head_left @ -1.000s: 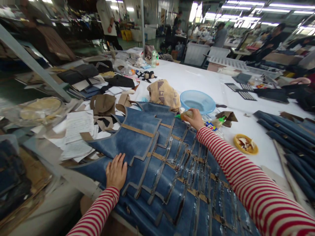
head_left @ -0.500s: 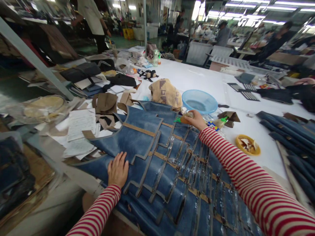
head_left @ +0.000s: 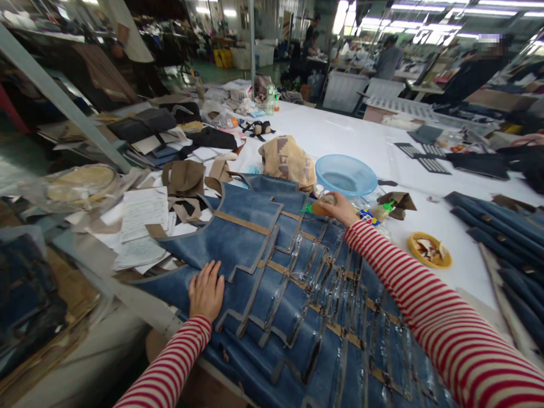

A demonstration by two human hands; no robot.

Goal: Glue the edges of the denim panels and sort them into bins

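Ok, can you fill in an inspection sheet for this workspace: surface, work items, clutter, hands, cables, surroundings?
Surface: white table, partly covered.
Work items: overlapping blue pieces with grey edging; green-tipped bottle.
Clutter: papers, patterned cloth, blue basin, yellow bowl holding scraps.
Hands: left hand palm-down on the blue pieces; right hand holding the bottle tipped sideways.
Cables: nothing seen.
Surroundings: other people, white bins, ceiling lights.
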